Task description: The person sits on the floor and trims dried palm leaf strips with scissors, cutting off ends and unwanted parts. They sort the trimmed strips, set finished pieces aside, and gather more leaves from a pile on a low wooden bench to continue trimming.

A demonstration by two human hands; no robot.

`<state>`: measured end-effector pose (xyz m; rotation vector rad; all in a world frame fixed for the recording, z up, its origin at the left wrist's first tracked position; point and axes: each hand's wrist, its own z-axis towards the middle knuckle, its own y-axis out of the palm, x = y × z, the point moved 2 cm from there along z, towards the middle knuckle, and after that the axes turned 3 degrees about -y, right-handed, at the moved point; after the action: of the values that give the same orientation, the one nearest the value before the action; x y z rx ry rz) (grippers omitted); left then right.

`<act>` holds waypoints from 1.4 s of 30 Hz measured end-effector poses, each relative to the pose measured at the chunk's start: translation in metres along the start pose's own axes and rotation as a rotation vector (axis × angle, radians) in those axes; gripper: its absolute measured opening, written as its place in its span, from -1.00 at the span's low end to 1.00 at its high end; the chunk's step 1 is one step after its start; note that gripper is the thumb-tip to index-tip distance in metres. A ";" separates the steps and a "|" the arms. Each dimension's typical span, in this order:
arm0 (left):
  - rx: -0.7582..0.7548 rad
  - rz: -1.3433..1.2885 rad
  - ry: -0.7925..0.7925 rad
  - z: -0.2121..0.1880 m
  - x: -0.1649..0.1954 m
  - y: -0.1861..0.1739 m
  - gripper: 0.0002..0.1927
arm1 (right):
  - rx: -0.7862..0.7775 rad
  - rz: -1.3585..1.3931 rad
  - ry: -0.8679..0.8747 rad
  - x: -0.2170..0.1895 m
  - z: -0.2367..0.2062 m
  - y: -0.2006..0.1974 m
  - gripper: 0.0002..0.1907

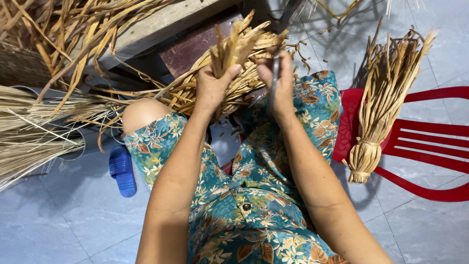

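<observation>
In the upper middle of the frame the left hand (pixel 212 85) is clenched around a bunch of dry straw (pixel 234 54), its grip wrapped round the stalks so their cut ends stick up above the fist. The right hand (pixel 276 83) sits just beside it, touching the same bunch, its grip closed on a thin dark tool (pixel 274 73) that I cannot make out clearly. The bunch rests over the lap, above the floral dress (pixel 254 195). At the right, a tied straw bundle (pixel 378 112) lies on a red plastic chair (pixel 430 142). A blue sandal (pixel 122 170) lies on the tiled floor (pixel 63 220) at lower left, with loose straw (pixel 34 127) piled at the left edge.
</observation>
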<state>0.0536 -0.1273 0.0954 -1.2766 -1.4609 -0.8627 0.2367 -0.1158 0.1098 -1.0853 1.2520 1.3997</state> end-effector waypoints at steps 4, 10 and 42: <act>-0.014 -0.068 0.013 0.004 -0.002 -0.002 -0.76 | -0.124 -0.298 0.075 0.000 -0.012 0.010 -0.44; -0.044 -0.206 0.053 0.004 -0.008 0.004 -0.76 | -0.161 -0.354 0.042 -0.005 -0.013 0.018 -0.42; 0.071 0.542 0.031 0.066 -0.001 0.014 -0.65 | 0.344 0.220 0.137 -0.002 -0.007 -0.008 -0.49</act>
<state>0.0533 -0.0625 0.0753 -1.4970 -1.0300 -0.4603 0.2448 -0.1221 0.1098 -0.8348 1.6831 1.2225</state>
